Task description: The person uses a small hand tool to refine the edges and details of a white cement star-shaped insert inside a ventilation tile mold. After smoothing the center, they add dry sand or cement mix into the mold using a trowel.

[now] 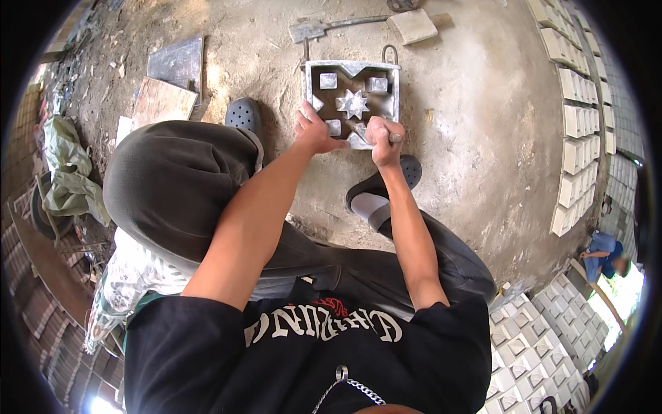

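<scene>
A square metal mould point(352, 96) with a star-shaped centre and small square inserts lies on the sandy floor in front of me. My left hand point(316, 131) rests on the mould's near left edge, fingers curled against the rim. At the near right edge, my right hand point(384, 140) is closed around a small tool or handle; what it grips is mostly hidden. I am squatting, with dark clogs point(243, 114) on my feet on either side of the mould.
A trowel point(324, 27) and a flat tile point(412, 25) lie beyond the mould. Boards and a metal sheet point(176, 63) lie at the left. Rows of cast grey blocks point(576, 117) line the right side and lower right. Another person point(605, 254) crouches far right.
</scene>
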Motion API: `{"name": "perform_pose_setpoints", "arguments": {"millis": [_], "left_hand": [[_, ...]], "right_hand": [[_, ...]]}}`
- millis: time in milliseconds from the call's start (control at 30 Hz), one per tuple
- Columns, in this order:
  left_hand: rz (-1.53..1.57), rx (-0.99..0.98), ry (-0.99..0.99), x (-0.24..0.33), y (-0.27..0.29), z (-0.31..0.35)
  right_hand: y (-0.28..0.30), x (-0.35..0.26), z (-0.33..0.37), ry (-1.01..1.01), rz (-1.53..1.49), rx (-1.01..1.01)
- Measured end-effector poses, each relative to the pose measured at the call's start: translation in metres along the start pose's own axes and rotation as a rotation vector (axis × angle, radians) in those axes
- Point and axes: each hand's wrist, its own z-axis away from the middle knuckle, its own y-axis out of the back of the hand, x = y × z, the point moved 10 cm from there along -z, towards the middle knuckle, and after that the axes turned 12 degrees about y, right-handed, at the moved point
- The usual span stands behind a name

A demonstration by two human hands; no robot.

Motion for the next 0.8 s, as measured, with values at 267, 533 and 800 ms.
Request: {"name": "perform_pose_setpoints", "arguments": {"millis": [267,533,800], "left_hand": [[-0.022,-0.027,0.028,0.001,-0.005,0.001],[-0.043,-0.07,0.003,0.001,-0.012,0.006],[-0.062,-0.032,-0.037,0.003,-0.008,-0.004]], "right_hand": [[0.014,0.05,0.016,-0.071,-0.016,0.028],[0.015,0.067,0.018,-0.127,0.079,0.031],[0.005,0.041,0.005,0.065,0.104,-0.095]]}}
